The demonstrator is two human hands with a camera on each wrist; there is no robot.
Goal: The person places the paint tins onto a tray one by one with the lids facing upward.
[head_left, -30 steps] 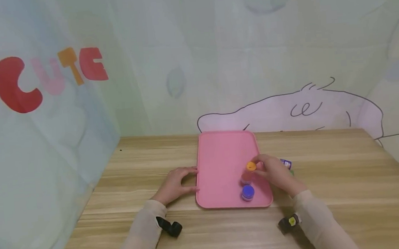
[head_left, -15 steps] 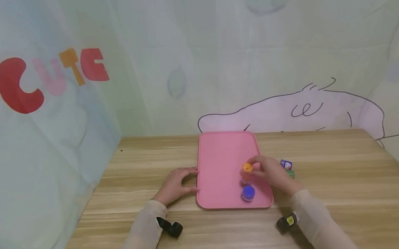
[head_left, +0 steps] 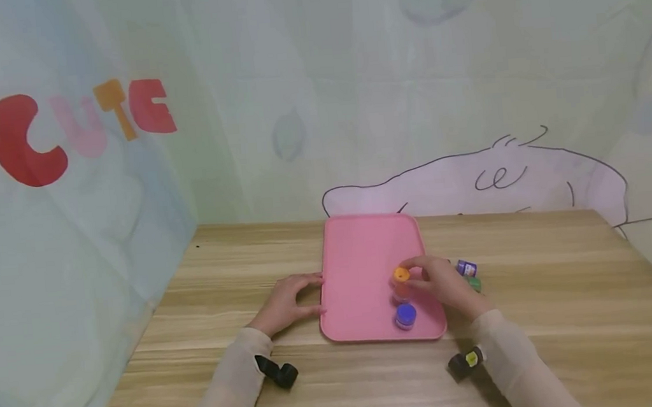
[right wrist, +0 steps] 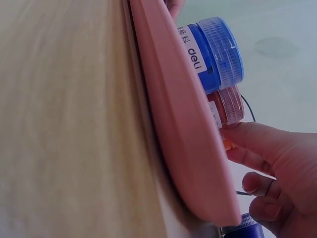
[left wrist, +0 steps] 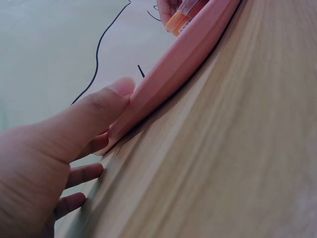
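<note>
A pink tray [head_left: 358,252] lies on the wooden table. My left hand [head_left: 283,302] touches its left edge, thumb and fingers spread apart; the left wrist view shows the thumb [left wrist: 121,89] against the rim. My right hand [head_left: 441,280] pinches an orange-lidded paint jar [head_left: 401,275] between thumb and finger over the tray's right part. Directly in front of it stands a red paint jar [head_left: 401,294], partly overlapped in the head view. Nearer still is a blue paint jar [right wrist: 218,54], upright with a clear lid. Mostly hidden in the right wrist view is the orange jar [right wrist: 228,145].
Right of the tray, behind my right hand, a purple jar [head_left: 466,268] and a green jar [head_left: 473,282] are on the table. A printed cloth [head_left: 248,94] hangs along the table's back and left side.
My right hand has carried the orange paint jar slightly left, in line behind the red jar. The purple and green jars show more fully. My left hand has stayed at the tray edge.
</note>
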